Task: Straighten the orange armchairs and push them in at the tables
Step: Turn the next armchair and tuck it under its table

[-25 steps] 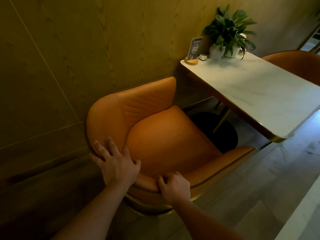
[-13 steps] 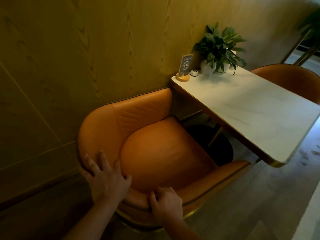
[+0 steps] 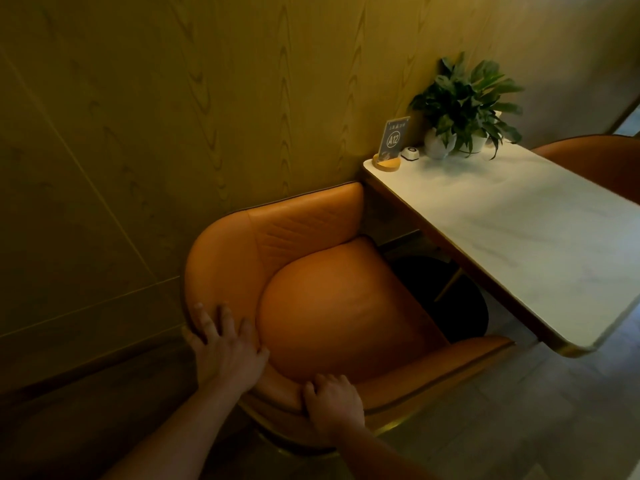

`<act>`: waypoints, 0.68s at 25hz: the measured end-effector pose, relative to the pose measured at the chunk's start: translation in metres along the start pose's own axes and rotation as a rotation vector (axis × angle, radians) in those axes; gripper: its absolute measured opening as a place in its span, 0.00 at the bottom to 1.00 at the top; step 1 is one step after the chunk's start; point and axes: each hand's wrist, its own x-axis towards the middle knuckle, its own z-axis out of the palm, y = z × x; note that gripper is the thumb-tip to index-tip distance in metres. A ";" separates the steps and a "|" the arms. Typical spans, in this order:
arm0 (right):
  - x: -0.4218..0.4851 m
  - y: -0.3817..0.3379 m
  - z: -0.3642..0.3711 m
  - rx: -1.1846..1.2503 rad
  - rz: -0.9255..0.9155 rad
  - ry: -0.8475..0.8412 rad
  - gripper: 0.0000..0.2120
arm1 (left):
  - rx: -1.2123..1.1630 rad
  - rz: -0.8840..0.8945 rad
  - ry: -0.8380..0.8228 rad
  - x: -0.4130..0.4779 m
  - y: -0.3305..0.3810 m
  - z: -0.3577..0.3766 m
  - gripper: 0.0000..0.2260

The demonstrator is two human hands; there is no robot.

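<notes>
An orange armchair (image 3: 332,306) stands against the wood wall, its open front facing the white marble table (image 3: 519,244). My left hand (image 3: 225,348) lies flat with spread fingers on the top of the curved backrest. My right hand (image 3: 332,403) grips the backrest rim a little to the right, fingers curled over the edge. The chair's front right arm reaches just under the table's near corner. A second orange armchair (image 3: 599,164) shows on the table's far side, mostly hidden by the tabletop.
A potted plant (image 3: 467,105), an A12 table sign (image 3: 393,140) and a small white call button (image 3: 410,153) sit at the table's wall end. The dark round table base (image 3: 460,306) lies on the floor under the table. Grey floor tiles run along the right.
The armchair has slid forward and its front arm now lies closer to the table's near corner. Both hands keep their places on the backrest while the view shifts.
</notes>
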 end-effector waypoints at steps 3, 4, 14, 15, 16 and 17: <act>-0.002 -0.004 -0.017 0.175 0.052 -0.079 0.15 | -0.101 0.034 0.008 -0.022 -0.017 -0.014 0.30; -0.005 -0.008 -0.026 0.199 0.063 -0.067 0.14 | -0.106 0.039 0.005 -0.031 -0.024 -0.020 0.31; -0.071 -0.100 -0.091 0.128 -0.113 0.084 0.21 | -0.180 -0.022 0.047 -0.136 -0.117 -0.086 0.34; -0.081 -0.116 -0.096 0.108 -0.147 0.100 0.21 | -0.175 -0.031 0.058 -0.149 -0.131 -0.091 0.34; -0.091 -0.134 -0.100 0.087 -0.181 0.117 0.21 | -0.170 -0.035 0.076 -0.162 -0.144 -0.096 0.33; -0.100 -0.150 -0.104 0.069 -0.222 0.138 0.21 | -0.159 -0.037 0.100 -0.173 -0.157 -0.100 0.33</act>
